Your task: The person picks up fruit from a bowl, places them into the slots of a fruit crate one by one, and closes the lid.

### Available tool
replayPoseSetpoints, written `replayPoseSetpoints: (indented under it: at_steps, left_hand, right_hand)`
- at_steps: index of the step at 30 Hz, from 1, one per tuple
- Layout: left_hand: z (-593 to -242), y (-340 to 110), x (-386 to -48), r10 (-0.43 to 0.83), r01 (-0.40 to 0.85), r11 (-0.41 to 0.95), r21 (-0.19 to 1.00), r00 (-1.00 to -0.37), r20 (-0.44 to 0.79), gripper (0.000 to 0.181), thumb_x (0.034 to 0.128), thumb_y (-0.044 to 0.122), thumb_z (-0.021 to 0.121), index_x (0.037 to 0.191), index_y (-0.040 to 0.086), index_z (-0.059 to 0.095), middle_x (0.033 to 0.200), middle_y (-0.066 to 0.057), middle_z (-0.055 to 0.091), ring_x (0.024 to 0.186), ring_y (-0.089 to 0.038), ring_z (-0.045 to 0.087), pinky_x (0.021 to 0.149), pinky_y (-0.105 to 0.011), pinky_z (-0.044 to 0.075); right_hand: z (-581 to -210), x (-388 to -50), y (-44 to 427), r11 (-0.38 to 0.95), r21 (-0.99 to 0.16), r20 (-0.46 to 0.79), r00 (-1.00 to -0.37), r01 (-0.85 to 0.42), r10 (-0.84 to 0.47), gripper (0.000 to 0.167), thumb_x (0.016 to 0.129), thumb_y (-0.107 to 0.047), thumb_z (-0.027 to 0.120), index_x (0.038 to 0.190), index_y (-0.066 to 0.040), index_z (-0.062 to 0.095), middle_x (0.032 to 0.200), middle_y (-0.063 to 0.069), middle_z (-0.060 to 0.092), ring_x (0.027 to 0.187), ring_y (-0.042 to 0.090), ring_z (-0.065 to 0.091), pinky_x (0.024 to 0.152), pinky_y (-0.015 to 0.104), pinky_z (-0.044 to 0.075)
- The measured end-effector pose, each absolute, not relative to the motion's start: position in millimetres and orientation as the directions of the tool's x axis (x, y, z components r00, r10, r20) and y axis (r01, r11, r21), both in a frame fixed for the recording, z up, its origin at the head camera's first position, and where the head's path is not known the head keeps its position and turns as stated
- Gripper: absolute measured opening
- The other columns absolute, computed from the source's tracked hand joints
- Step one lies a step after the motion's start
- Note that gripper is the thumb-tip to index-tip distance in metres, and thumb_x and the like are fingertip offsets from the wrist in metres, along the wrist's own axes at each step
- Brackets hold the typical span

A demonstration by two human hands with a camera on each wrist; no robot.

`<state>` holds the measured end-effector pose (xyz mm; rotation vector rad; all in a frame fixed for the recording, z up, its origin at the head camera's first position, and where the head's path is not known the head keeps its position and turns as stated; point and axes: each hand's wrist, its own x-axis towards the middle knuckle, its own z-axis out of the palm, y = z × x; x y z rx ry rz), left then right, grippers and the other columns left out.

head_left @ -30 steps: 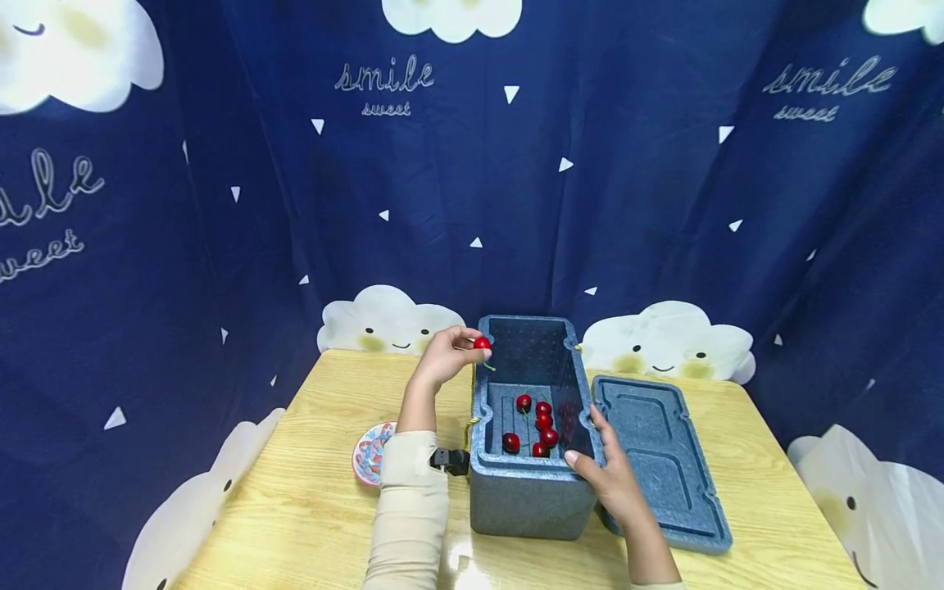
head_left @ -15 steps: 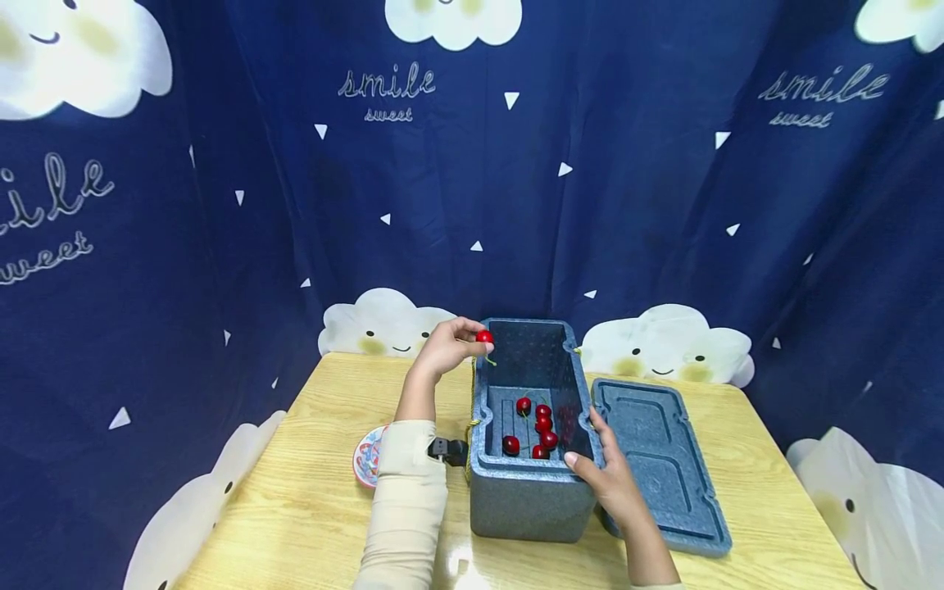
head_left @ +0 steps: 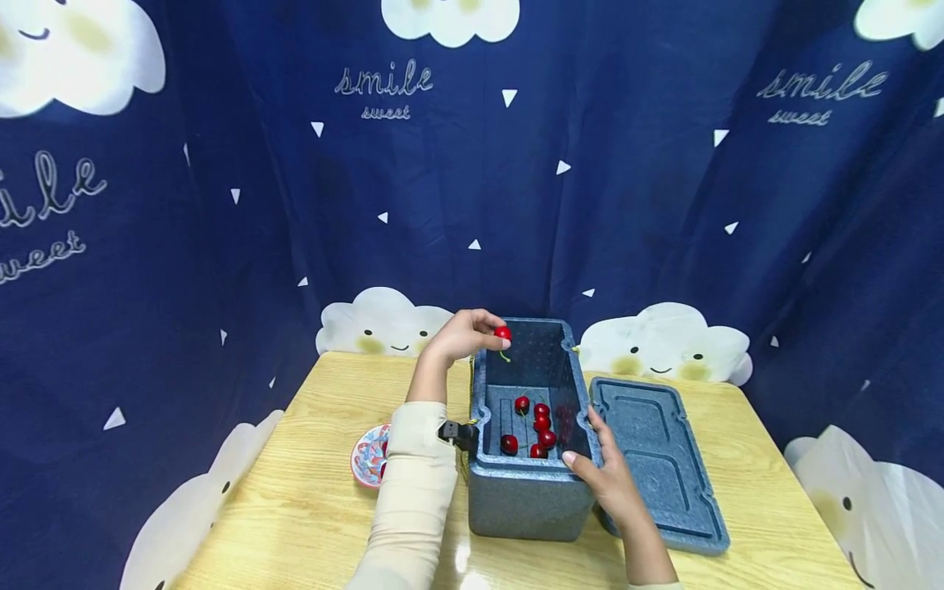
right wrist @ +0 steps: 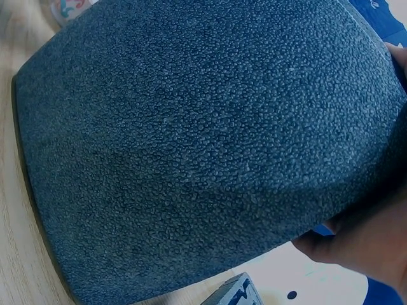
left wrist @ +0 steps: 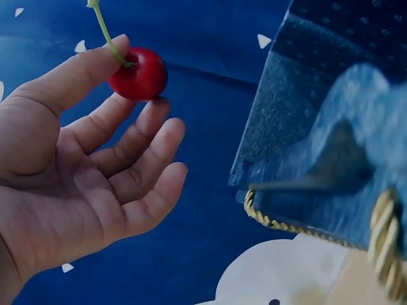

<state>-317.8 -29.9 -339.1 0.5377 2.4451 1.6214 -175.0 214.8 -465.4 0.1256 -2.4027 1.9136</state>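
Note:
My left hand [head_left: 468,336] pinches a red cherry [left wrist: 138,74] between thumb and fingertips, its green stem showing. In the head view that hand is over the far left part of a deep grey-blue foam box [head_left: 516,504]. Several more cherries [head_left: 542,423] lie on the box floor, nearer its front end. With the thumb over the rim and the fingers along the outer wall, my right hand [head_left: 615,479] grips the box's near right corner. The right wrist view is mostly filled by the box's textured outer wall [right wrist: 210,140].
To the right of the box lies its foam lid [head_left: 664,467] on the wooden table [head_left: 295,483]. A patterned plate [head_left: 366,459] with red fruit on it stands to the left, partly behind my left sleeve. Yellow cord [left wrist: 273,222] hangs at the box's side.
With the cherry, my left hand has moved right and slightly up, from the box's left rim to above its opening. More of the plate now shows. The right hand has stayed at the corner.

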Motion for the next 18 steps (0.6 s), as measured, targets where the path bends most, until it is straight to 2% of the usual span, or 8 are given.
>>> replayPoseSetpoints:
  at_steps: [6,14,18]
  left_hand:
    - [-344.6,-19.6,-324.4,0.423,0.174,0.371,0.912,-0.906,0.000,0.030,0.0789,0.016,0.075,0.106,0.006,0.065,0.091,-0.002,0.066,0.088,-0.019,0.058,0.077,-0.041,0.046]
    - [-351.9,-4.9,-329.2,0.459,0.158,0.441,0.884,-0.886,-0.070,0.031,0.0792,0.018,0.075,0.106,0.007,0.065,0.094,-0.002,0.065,0.086,-0.018,0.057,0.070,-0.033,0.046]
    - [-355.9,2.2,-332.4,0.466,0.162,0.474,0.866,-0.880,-0.090,0.030,0.0795,0.017,0.074,0.106,0.006,0.065,0.092,-0.003,0.064,0.086,-0.022,0.058,0.070,-0.031,0.046]
  right_hand:
    - [-465.6,-173.8,213.8,0.210,-0.971,0.109,-0.994,-0.113,-0.031,0.080,0.086,-0.017,0.063,0.150,-0.016,0.015,0.152,0.019,0.007,0.135,0.042,0.002,0.098,0.068,0.007]
    - [-464.8,-173.9,213.3,0.198,-0.974,0.109,-0.994,-0.113,-0.031,0.081,0.085,-0.017,0.064,0.150,-0.016,0.014,0.151,0.019,0.009,0.135,0.041,0.005,0.098,0.067,0.008]
    - [-464.6,-173.8,212.8,0.196,-0.975,0.107,-0.994,-0.109,-0.023,0.080,0.085,-0.019,0.064,0.150,-0.016,0.016,0.151,0.018,0.010,0.135,0.039,0.006,0.099,0.066,0.008]
